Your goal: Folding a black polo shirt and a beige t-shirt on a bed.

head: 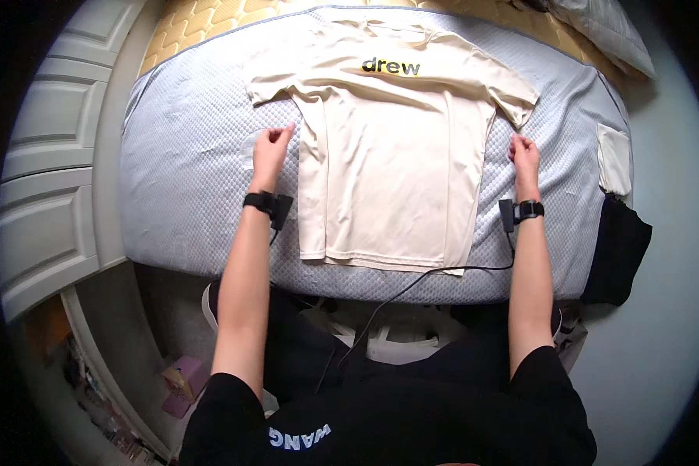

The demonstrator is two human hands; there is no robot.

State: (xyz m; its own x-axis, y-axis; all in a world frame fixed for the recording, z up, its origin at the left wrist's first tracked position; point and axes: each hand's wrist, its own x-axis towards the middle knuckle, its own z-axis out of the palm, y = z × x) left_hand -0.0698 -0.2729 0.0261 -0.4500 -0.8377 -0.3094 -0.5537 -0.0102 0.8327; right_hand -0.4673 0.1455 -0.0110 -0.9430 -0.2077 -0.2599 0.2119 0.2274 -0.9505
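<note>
A cream short-sleeved T-shirt lies front up on a light grey quilted mattress cover, its collar at the far end and its hem towards me. Dark lettering on yellow crosses the chest, and lengthwise folds run along both sides of the body. Just left of the shirt's side edge, below one sleeve, hovers my left hand, fingers loosely curled around nothing. My right hand is close under the tip of the other sleeve, fingers half bent; no cloth shows in it. Each wrist wears a black strap with a small device.
A black cable runs from the right wrist device across the hem to my lap. Folded white cloth and black cloth lie at the right edge. White panelled cabinet doors stand left; a grey-white quilt is at the far right.
</note>
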